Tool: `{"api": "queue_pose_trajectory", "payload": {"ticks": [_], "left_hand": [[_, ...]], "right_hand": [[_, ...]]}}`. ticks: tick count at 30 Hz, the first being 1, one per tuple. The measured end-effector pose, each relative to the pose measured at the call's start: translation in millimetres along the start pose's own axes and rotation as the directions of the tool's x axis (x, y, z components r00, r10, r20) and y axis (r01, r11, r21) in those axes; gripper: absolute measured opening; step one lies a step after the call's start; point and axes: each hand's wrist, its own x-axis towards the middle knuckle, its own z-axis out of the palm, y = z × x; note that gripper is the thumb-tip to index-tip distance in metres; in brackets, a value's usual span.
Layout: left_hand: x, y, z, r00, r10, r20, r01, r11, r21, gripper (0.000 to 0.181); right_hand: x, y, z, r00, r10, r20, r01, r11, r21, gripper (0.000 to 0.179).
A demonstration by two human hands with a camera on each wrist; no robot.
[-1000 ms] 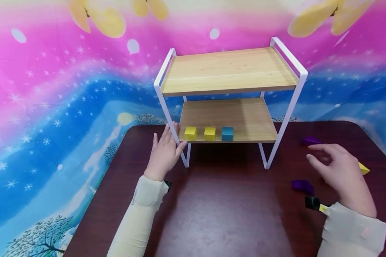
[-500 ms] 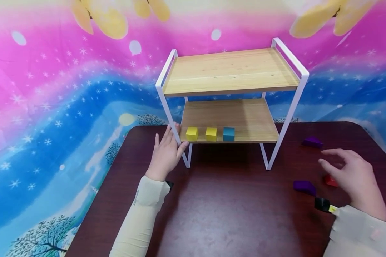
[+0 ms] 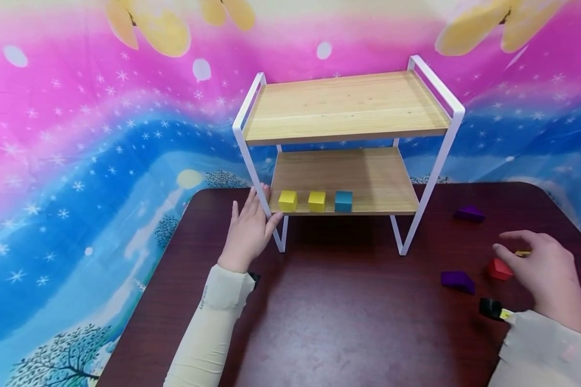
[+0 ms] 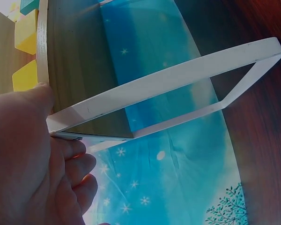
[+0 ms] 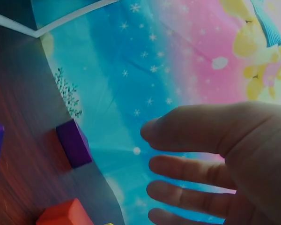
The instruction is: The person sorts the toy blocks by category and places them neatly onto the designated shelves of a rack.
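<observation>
A two-tier rack with wooden boards and a white frame stands on the table. My left hand holds its left front post at the lower board, thumb across the front and fingers along the outer side. On the lower board sit two yellow cubes and a teal cube in a row. My right hand hovers at the right, fingers loosely bent with nothing between them. It is close to a red block and a yellow block, both partly hidden by the hand in the head view.
Two purple blocks lie on the dark table right of the rack: a front purple block and a back purple block. A printed cloth hangs behind the table.
My right hand has moved right and toward me, uncovering the red block and the back purple block. My left hand keeps its place on the rack. The cubes on the board have not moved.
</observation>
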Motion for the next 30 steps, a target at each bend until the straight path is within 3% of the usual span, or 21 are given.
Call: {"api": "queue_pose_trajectory", "payload": {"ticks": [9,14,30], "left_hand": [[0.8,-0.4,2.2,0.999,0.017,-0.029,-0.017,1.0,-0.004,0.074],[0.5,-0.9,1.1,1.0,-0.002,-0.012,0.002,1.0,-0.01,0.073],[0.7,-0.1,-0.5,1.0,-0.008,0.004,0.007,1.0,0.007,0.074]], "right_hand": [[2.0,8,1,0.996,0.081,0.036,-0.08,0.997,-0.019,0.044],[6.7,14,7,0.991,0.107,0.083,-0.106,0.994,-0.019,0.045],[17.1,31,22,0.983,0.099,0.156,-0.095,0.995,-0.03,0.04]]}}
